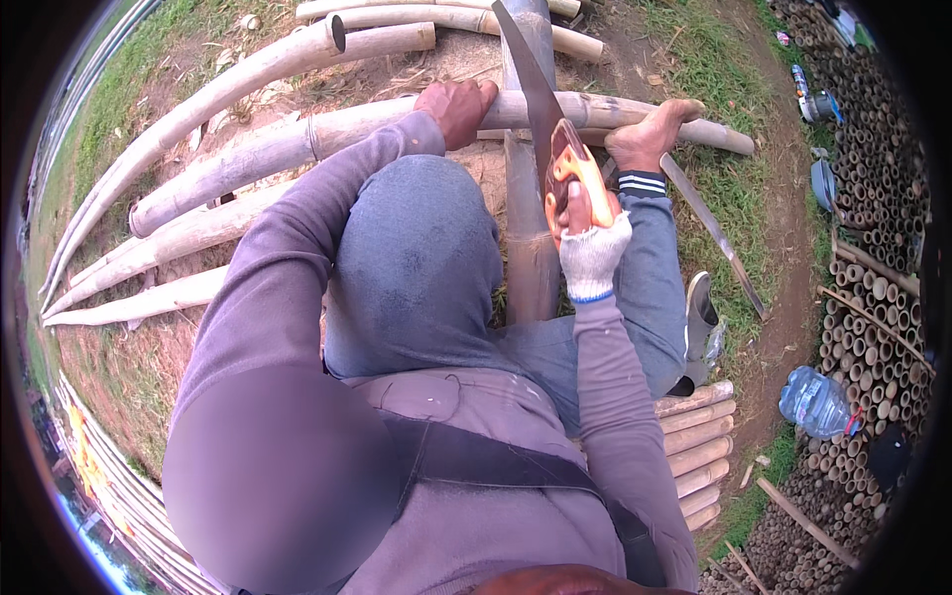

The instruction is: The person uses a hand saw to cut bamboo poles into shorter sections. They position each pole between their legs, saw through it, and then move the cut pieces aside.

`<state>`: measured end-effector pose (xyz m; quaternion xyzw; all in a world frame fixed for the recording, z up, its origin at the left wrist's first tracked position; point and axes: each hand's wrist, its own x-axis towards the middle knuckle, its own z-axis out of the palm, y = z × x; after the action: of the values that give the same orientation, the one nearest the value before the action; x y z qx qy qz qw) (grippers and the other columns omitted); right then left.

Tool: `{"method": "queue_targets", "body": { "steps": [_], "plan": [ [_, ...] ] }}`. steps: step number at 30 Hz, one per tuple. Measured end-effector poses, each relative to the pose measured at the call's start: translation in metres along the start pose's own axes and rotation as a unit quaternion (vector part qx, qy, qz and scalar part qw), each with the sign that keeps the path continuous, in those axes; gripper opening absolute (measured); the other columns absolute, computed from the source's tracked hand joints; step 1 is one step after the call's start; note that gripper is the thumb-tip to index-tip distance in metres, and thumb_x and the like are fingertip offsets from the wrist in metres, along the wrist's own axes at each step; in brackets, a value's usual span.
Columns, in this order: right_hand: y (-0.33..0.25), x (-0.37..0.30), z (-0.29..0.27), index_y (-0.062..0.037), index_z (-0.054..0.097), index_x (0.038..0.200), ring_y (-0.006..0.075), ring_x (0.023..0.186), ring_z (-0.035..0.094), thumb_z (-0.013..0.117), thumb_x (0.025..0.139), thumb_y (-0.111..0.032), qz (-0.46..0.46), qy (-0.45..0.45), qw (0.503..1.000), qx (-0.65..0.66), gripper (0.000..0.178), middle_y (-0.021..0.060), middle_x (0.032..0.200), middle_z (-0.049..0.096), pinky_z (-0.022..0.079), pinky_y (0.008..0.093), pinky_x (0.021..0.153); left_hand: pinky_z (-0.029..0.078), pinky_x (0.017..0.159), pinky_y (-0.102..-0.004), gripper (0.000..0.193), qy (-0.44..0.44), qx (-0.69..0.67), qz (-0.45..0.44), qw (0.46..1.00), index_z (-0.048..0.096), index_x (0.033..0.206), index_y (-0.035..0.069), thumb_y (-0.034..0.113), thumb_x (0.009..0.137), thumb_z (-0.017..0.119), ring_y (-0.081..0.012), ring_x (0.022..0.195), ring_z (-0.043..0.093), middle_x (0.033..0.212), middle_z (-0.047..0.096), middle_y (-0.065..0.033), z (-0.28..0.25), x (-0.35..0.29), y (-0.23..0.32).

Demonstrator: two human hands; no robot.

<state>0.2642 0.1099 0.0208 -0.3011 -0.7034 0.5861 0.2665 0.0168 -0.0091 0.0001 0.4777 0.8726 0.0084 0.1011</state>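
A thick pale bamboo pole [243, 162] lies crosswise in front of me, over a darker bamboo log [532, 268] that runs away from me. My left hand [458, 111], bare, is closed over the top of the pole, just left of the log. In a white knitted glove with bare fingers, my right hand [589, 233] grips the orange handle of a handsaw [535, 89]. The saw's long blade stands across the pole, right of my left hand; whether its teeth are in a cut I cannot tell. My bare foot [645, 137] rests on the pole's right part.
More bamboo poles [228, 89] lie at the left and far side. On the grass to the right are a machete-like long blade [719, 233] and a dark shoe [699, 317]. Stacked cut bamboo [878, 307] and a clear plastic jug [815, 402] stand further right. Short bamboo lengths [700, 441] sit beside me.
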Motion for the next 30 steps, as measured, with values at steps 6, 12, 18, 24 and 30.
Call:
{"method": "queue_targets", "body": {
  "steps": [6,12,18,24,30],
  "plan": [
    [-0.011,0.001,0.011,-0.0022,0.063,0.096,0.0084,0.052,0.061,0.075,0.102,-0.026,0.005,-0.052,0.998,0.028,0.028,0.0017,0.066,0.064,0.048,0.0254,0.048,0.061,0.081,-0.0484,0.039,-0.004,0.014,-0.041,0.999,0.055,0.122,0.006,0.011,0.087,0.073,-0.0370,0.100,0.076,0.107,0.072,-0.0181,-0.001,-0.016,-0.016],
    [-0.025,-0.136,-0.080,0.0008,0.059,0.093,0.0096,0.052,0.060,0.071,0.103,-0.023,0.058,-0.004,0.998,0.007,0.029,0.0041,0.064,0.061,0.049,0.0270,0.050,0.062,0.081,-0.0480,0.042,-0.033,-0.012,0.004,0.999,0.055,0.125,0.004,0.012,0.088,0.075,-0.0357,0.102,0.076,0.113,0.071,-0.0207,0.002,0.003,-0.003],
    [-0.001,0.013,0.027,-0.0013,0.062,0.096,0.0083,0.051,0.059,0.073,0.103,-0.022,-0.011,-0.017,0.999,0.039,0.025,0.0014,0.064,0.062,0.047,0.0251,0.047,0.062,0.082,-0.0466,0.040,-0.036,-0.002,-0.030,0.999,0.056,0.124,0.005,0.012,0.088,0.074,-0.0365,0.103,0.076,0.112,0.072,-0.0208,-0.007,-0.009,-0.010],
    [-0.011,-0.036,-0.014,0.0009,0.062,0.098,0.0077,0.053,0.060,0.072,0.103,-0.022,0.001,-0.009,1.000,0.002,0.025,0.0028,0.065,0.063,0.047,0.0252,0.049,0.061,0.080,-0.0475,0.038,0.025,0.006,0.001,1.000,0.053,0.119,0.005,0.009,0.086,0.073,-0.0367,0.097,0.076,0.100,0.072,-0.0176,-0.004,0.005,-0.009],
    [-0.018,-0.108,-0.064,0.0038,0.063,0.099,0.0079,0.055,0.060,0.071,0.104,-0.023,0.050,-0.014,0.999,0.015,0.028,0.0049,0.067,0.064,0.048,0.0258,0.051,0.062,0.082,-0.0467,0.035,-0.028,-0.007,0.000,1.000,0.059,0.120,0.004,0.010,0.089,0.072,-0.0369,0.101,0.076,0.112,0.071,-0.0198,-0.004,0.001,-0.005]
  ]
}}
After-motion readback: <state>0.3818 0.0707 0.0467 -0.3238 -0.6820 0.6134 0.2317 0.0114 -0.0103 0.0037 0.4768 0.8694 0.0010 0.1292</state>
